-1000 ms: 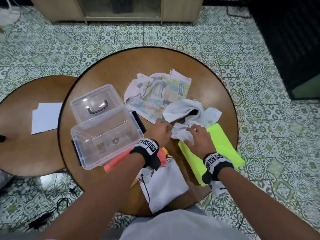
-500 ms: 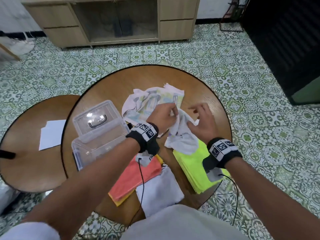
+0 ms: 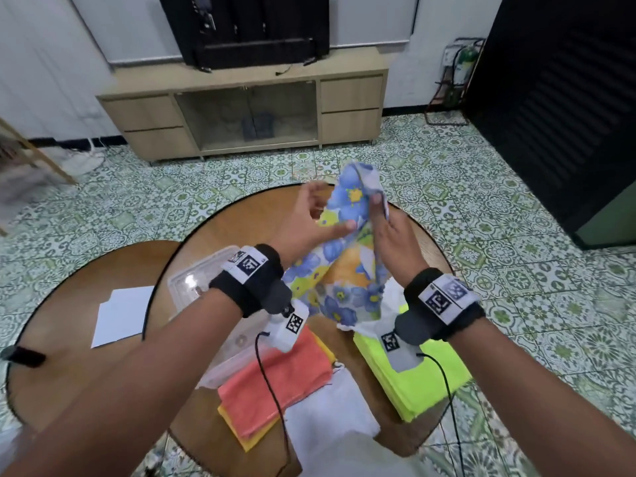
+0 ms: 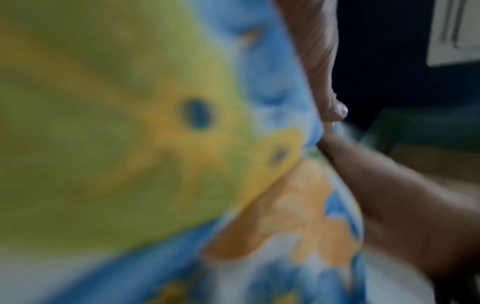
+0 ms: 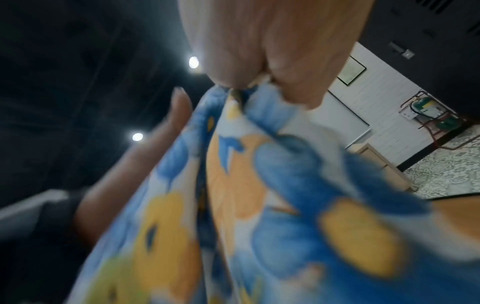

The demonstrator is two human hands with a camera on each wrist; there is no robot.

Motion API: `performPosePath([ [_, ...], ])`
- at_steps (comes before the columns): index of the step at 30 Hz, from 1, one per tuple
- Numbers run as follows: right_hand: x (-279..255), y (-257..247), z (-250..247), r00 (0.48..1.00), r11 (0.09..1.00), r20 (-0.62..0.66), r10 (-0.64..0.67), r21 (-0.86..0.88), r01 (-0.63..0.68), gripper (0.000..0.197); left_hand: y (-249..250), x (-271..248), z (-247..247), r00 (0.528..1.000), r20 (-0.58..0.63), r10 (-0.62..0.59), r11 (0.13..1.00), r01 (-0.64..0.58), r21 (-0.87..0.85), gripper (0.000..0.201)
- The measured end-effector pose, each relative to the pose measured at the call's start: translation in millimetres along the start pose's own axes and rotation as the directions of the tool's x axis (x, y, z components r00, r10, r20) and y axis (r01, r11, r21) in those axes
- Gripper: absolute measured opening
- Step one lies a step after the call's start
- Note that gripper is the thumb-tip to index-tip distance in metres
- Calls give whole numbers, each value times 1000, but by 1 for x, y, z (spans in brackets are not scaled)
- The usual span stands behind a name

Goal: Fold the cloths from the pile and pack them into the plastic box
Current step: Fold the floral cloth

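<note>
A floral cloth (image 3: 344, 270) with blue, yellow and orange flowers hangs in the air above the round wooden table (image 3: 247, 228). My right hand (image 3: 377, 203) pinches its top edge between thumb and fingers, seen close in the right wrist view (image 5: 249, 84). My left hand (image 3: 323, 211) is beside the cloth with straight, spread fingers, one touching the fabric (image 4: 155, 144). The clear plastic box (image 3: 203, 287) stands on the table's left side, mostly hidden behind my left wrist. A crumpled white cloth (image 3: 390, 304) lies below the floral one.
Near the table's front edge lie a coral cloth on a yellow one (image 3: 275, 383), a white cloth (image 3: 330, 418) and a neon yellow-green stack (image 3: 426, 387). A white paper (image 3: 120, 315) rests on the smaller left table. A low cabinet (image 3: 247, 108) stands far back.
Both hands rose from the table with the cloth, which now hangs with its floral side showing. The left hand loosened to straight fingers. The head view tilted up.
</note>
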State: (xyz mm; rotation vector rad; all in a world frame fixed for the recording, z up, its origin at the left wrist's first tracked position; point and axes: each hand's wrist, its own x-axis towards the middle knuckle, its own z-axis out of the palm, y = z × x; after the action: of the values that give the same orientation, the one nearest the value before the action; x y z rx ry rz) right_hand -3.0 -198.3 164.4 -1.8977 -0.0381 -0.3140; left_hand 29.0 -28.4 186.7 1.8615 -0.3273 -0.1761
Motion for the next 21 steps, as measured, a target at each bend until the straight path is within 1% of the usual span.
performPosePath([
  [1,0,-7,-5,1000,999,-8,22,-26,-22,61,-10,-6,4,999,41,21,993,-26,113,53],
  [2,0,-12,-9,999,997,-8,39,-70,-40,56,-13,-14,9,997,66,48,977,-61,206,27],
  [3,-2,-16,-13,999,993,1,45,-108,-45,52,-17,-19,13,994,67,87,961,-101,257,18],
  [4,-5,-20,-18,999,990,20,48,-130,-45,50,-20,-25,16,994,56,95,953,-107,282,35],
  [5,-9,-20,-25,998,990,24,56,-133,-52,49,-22,-31,16,996,49,76,959,-87,271,42],
  [6,-11,-15,-32,997,988,8,72,-140,-70,49,-23,-35,15,996,55,77,959,-89,268,42],
  [8,-17,-10,-46,994,982,-29,108,-151,-111,54,-26,-40,6,992,67,105,940,-120,319,42],
  [10,-19,-1,-59,993,984,-55,106,-141,-113,59,-28,-42,-5,994,24,110,930,-111,352,40],
  [11,-19,2,-67,992,982,-72,100,-155,-110,59,-25,-43,-11,993,-5,116,940,-108,325,38],
  [13,-16,6,-84,993,976,-64,101,-186,-111,61,-17,-43,-23,995,-37,94,977,-84,198,33],
  [15,-13,4,-99,994,972,-30,103,-207,-107,63,-4,-41,-40,996,-30,82,982,-76,175,29],
  [17,-10,-3,-110,995,970,-34,92,-224,-97,61,2,-34,-58,994,43,102,973,-108,204,29],
  [18,-7,-5,-114,995,971,-52,91,-216,-100,59,3,-30,-67,990,106,97,970,-118,211,29],
  [20,-2,-6,-121,994,975,-84,69,-207,-85,58,9,-25,-80,973,222,67,979,-107,173,26],
  [21,-1,-7,-122,996,978,-74,50,-198,-64,61,10,-23,-84,962,265,68,978,-117,172,28],
])
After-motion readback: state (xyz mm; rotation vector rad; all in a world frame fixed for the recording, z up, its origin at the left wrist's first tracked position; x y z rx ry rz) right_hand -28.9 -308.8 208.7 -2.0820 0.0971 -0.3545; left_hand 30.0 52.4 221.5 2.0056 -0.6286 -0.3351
